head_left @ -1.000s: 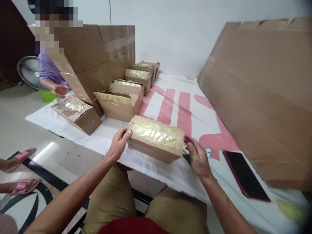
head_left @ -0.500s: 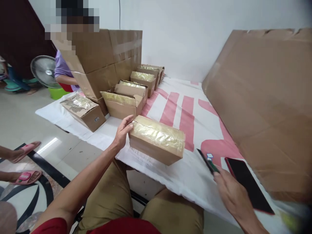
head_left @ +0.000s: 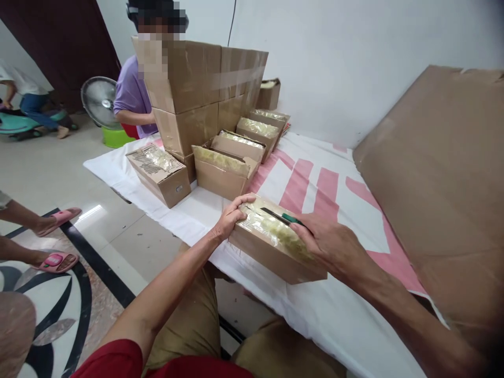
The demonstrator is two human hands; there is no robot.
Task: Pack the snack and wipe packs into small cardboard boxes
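A small cardboard box [head_left: 271,252] with crinkled clear tape over its top lies on the white and pink cloth [head_left: 307,184] in front of me. My left hand [head_left: 232,215] grips the box's near left end, thumb on top. My right hand [head_left: 331,244] rests on the box's right part, closed on a knife [head_left: 281,216] with a green handle. Its dark blade lies across the taped top, pointing left.
A row of similar taped boxes [head_left: 224,170] runs back along a big carton [head_left: 200,94]. Another small box [head_left: 159,173] lies at the left. A large flat cardboard sheet [head_left: 441,173] leans at the right. A person in purple [head_left: 132,100] sits behind the carton; sandalled feet [head_left: 55,236] at left.
My right hand left the box, picked up the green-handled knife beside the phone, and brought its blade onto the box's top. My view shifted right; the left hand stayed on the box.
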